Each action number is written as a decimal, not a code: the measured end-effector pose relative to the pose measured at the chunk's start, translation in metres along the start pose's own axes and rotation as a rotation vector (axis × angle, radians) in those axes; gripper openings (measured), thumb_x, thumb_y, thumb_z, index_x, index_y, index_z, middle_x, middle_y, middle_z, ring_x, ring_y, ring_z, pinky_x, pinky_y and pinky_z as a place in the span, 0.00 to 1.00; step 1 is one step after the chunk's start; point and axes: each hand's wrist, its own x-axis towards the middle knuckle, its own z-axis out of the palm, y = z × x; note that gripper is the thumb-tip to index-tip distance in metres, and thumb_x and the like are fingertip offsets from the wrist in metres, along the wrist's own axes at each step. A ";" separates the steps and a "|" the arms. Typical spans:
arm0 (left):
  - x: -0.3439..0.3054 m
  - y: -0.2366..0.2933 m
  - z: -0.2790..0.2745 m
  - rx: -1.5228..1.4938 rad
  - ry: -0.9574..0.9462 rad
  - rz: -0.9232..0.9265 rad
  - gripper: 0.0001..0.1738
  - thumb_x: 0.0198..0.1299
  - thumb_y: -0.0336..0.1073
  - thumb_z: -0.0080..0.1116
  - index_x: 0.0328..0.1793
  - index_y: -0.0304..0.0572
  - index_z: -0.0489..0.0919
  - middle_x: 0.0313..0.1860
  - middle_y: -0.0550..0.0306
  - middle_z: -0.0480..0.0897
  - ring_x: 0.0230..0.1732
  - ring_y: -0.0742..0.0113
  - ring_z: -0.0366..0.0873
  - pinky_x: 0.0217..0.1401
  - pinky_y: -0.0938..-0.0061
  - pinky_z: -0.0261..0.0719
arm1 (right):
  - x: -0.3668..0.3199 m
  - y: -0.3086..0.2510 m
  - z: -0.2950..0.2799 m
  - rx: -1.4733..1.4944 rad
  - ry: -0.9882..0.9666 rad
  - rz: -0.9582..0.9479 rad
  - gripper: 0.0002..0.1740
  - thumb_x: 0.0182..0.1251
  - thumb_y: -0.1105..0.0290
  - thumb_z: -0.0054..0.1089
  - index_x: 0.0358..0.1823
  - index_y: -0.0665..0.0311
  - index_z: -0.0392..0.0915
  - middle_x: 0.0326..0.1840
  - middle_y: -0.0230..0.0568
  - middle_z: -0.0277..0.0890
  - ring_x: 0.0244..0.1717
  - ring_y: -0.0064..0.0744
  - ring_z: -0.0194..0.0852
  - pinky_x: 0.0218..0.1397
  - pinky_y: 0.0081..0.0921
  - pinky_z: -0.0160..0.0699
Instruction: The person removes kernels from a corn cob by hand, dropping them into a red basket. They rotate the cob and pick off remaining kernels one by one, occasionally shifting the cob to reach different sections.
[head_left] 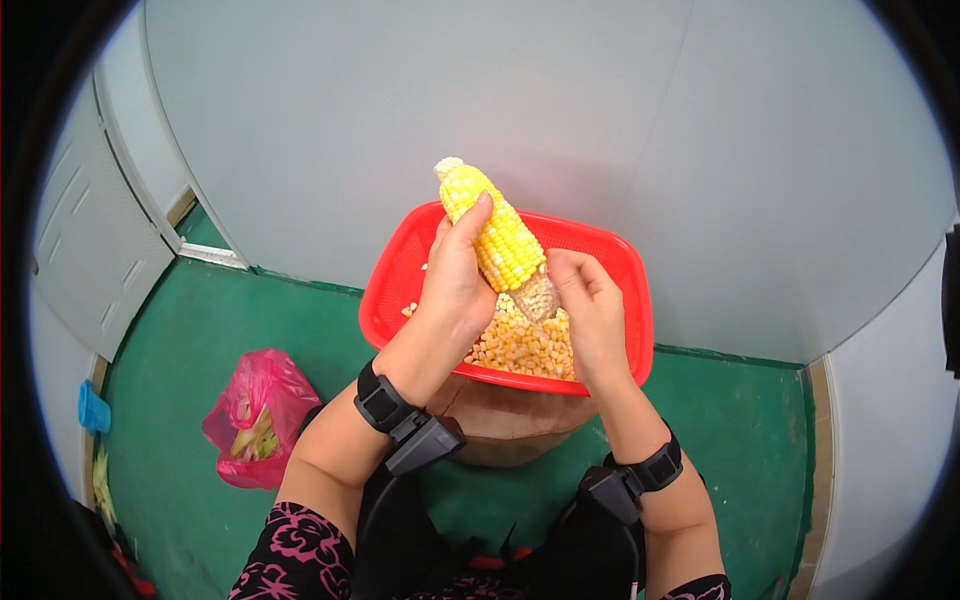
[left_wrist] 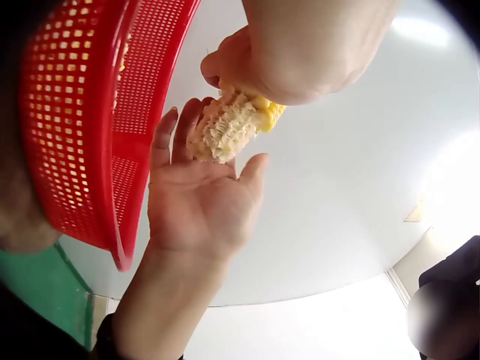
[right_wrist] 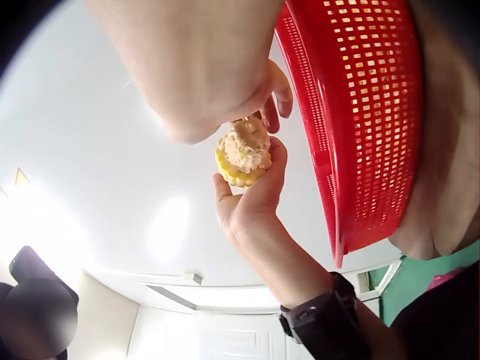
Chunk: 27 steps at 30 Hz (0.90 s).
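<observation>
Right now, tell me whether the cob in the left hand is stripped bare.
No, yellow kernels cover most of the cob, and its end over the red basket is bare.

Three views around one red basket [head_left: 641,300]
Head looks forward and down from above, farthest back; left wrist looks up from low and close past the left hand [left_wrist: 300,49], basket at picture left; right wrist mirrors it past the right hand [right_wrist: 199,67], basket at picture right; all three share the basket and the corn cob [head_left: 500,240]
</observation>
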 end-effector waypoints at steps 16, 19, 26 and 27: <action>-0.005 0.012 0.006 -0.025 -0.015 0.057 0.17 0.59 0.44 0.54 0.48 0.43 0.70 0.39 0.58 0.75 0.41 0.67 0.74 0.45 0.67 0.75 | 0.008 0.006 -0.015 0.037 0.048 -0.086 0.08 0.61 0.74 0.53 0.41 0.67 0.71 0.36 0.34 0.74 0.37 0.18 0.71 0.41 0.16 0.71; -0.006 0.006 0.004 0.021 -0.050 0.045 0.19 0.58 0.48 0.56 0.47 0.42 0.70 0.38 0.57 0.75 0.40 0.66 0.74 0.43 0.68 0.77 | 0.002 0.000 -0.007 0.163 -0.029 0.019 0.11 0.63 0.70 0.53 0.44 0.68 0.70 0.39 0.35 0.73 0.39 0.19 0.71 0.44 0.17 0.71; -0.010 -0.001 0.007 0.118 -0.100 0.107 0.21 0.57 0.49 0.56 0.47 0.41 0.69 0.38 0.55 0.75 0.40 0.66 0.75 0.41 0.69 0.78 | -0.006 0.004 0.004 0.192 -0.137 -0.026 0.14 0.63 0.69 0.55 0.48 0.69 0.69 0.41 0.37 0.74 0.43 0.20 0.70 0.47 0.18 0.70; -0.010 0.000 0.008 0.112 -0.104 0.112 0.21 0.57 0.49 0.56 0.47 0.41 0.69 0.38 0.55 0.75 0.40 0.66 0.75 0.41 0.69 0.78 | -0.005 0.006 0.005 0.244 -0.129 -0.019 0.14 0.63 0.70 0.54 0.48 0.69 0.70 0.41 0.37 0.74 0.43 0.20 0.71 0.47 0.18 0.70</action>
